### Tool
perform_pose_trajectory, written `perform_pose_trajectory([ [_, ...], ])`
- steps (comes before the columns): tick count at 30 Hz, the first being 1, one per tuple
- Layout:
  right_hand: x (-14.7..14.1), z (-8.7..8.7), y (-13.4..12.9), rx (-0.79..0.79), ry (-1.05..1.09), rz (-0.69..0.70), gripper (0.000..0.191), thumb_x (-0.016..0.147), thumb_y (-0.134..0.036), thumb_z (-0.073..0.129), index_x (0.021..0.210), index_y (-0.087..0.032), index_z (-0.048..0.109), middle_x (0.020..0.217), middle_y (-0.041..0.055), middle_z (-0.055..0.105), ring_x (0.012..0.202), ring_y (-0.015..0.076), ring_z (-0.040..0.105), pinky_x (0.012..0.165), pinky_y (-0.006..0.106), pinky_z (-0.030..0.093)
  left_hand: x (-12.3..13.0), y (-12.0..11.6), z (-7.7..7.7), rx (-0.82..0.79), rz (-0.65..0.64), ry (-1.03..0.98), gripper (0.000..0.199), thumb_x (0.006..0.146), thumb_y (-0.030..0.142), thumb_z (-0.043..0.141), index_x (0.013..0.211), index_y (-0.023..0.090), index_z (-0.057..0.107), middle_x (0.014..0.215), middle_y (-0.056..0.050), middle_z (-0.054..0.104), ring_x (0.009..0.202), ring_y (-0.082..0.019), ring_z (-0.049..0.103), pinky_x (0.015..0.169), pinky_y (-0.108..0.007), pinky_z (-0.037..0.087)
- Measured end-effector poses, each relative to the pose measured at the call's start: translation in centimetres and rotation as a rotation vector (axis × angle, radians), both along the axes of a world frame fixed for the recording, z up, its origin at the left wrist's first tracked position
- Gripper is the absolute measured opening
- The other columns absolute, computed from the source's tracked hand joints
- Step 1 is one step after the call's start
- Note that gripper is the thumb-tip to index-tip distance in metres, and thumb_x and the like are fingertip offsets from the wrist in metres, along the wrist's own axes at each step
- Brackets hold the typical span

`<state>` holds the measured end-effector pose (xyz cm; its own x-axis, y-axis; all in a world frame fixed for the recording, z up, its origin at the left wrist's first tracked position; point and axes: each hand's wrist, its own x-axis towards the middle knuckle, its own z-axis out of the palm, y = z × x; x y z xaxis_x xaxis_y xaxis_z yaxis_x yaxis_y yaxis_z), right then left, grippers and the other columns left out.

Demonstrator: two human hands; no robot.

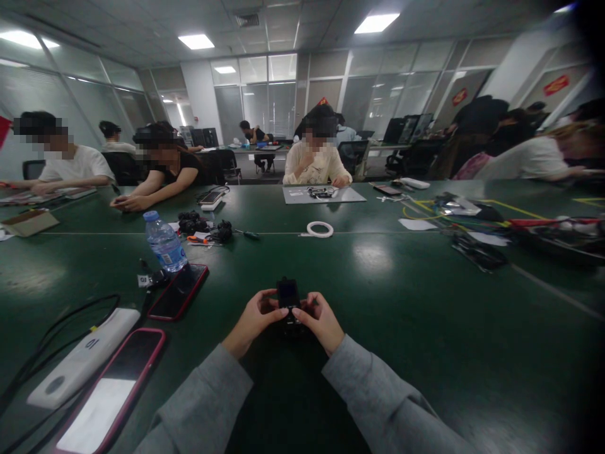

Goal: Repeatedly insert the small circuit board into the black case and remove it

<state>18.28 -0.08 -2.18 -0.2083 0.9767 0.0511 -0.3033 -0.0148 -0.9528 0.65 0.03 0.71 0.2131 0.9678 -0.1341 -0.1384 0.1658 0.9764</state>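
A small black handheld device [288, 295] with a dark screen is held upright just above the green table in front of me. My left hand [258, 320] grips it from the left side, thumb on its front below the screen. On the other side my right hand [323, 320] holds it the same way, its thumb beside the left one. The curled fingers partly hide the device's edges, and its exact kind cannot be made out. Grey sleeves cover both my forearms.
To the left lie a red-edged phone [179, 291], a pink-cased phone [113, 391], a white power bank [85, 359] with black cables and a water bottle [165, 243]. Ahead is a coiled white cable [320, 229]. Cables and tools [477, 249] lie right. Several people sit around.
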Motion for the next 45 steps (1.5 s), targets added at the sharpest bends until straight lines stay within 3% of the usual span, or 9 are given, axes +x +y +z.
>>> perform_pose_trajectory([
  [6, 0.0, 0.1, -0.02, 0.004, -0.005, 0.027, 0.05, 0.068, -0.036, 0.074, 0.084, -0.022, 0.029, 0.085, -0.0004, 0.058, 0.076, 0.0158, 0.059, 0.067, 0.029, 0.046, -0.09, -0.14, 0.27, -0.014, 0.016, -0.024, 0.057, 0.066, 0.034, 0.072, 0.115, 0.015, 0.05, 0.108, -0.012, 0.06, 0.101, -0.022, 0.057, 0.092, -0.037, 0.039],
  [15, -0.2, 0.33, -0.08, 0.005, 0.012, 0.025, 0.052, 0.067, -0.036, 0.075, 0.083, -0.022, 0.028, 0.083, -0.0008, 0.057, 0.074, 0.015, 0.058, 0.066, 0.028, 0.046, -0.12, 0.09, -0.35, 0.016, 0.01, -0.035, 0.058, 0.065, 0.033, 0.073, 0.115, 0.015, 0.049, 0.1, -0.01, 0.061, 0.095, -0.021, 0.058, 0.088, -0.037, 0.041],
  [45, -0.54, 0.74, -0.47, 0.065, -0.009, 0.072, 0.051, 0.067, -0.036, 0.074, 0.083, -0.023, 0.027, 0.086, -0.0002, 0.056, 0.079, 0.0157, 0.057, 0.07, 0.029, 0.045, 0.15, -0.15, 0.24, 0.02, -0.037, -0.005, 0.056, 0.06, 0.032, 0.076, 0.108, 0.017, 0.054, 0.109, -0.011, 0.059, 0.102, -0.023, 0.055, 0.089, -0.037, 0.039],
])
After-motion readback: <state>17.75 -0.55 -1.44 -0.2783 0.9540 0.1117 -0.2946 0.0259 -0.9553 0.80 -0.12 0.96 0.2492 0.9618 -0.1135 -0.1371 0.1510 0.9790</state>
